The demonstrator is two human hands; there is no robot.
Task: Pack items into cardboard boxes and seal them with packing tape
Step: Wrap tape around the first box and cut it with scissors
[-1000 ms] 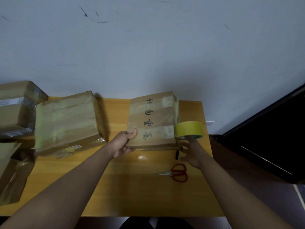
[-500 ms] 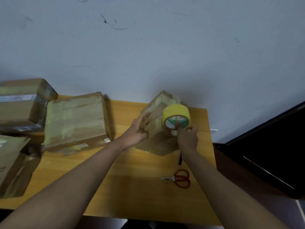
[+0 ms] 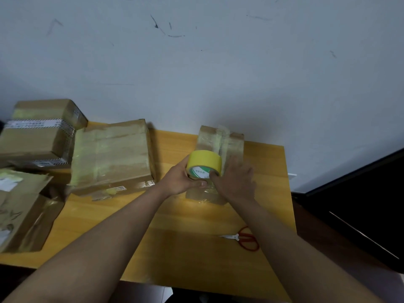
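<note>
A small cardboard box (image 3: 220,142), wrapped in clear and yellowish tape, lies flat on the wooden table (image 3: 196,248) near its back edge. A yellow roll of packing tape (image 3: 204,161) stands on edge over the box's near end. My left hand (image 3: 180,179) grips the roll from the left, fingers curled under it. My right hand (image 3: 237,180) lies on the box top with fingers spread, its thumb touching the roll's printed side. The box's near end is hidden behind both hands.
Red-handled scissors (image 3: 247,238) lie on the table at the right front. A large taped box (image 3: 111,156) sits to the left, another box (image 3: 37,132) behind it, and a creased carton (image 3: 21,213) at the left edge. Dark furniture (image 3: 360,204) borders the right.
The small box has gone from standing tilted to lying flat. The tape roll has passed from my right hand into my left. My right hand now rests on the box.
</note>
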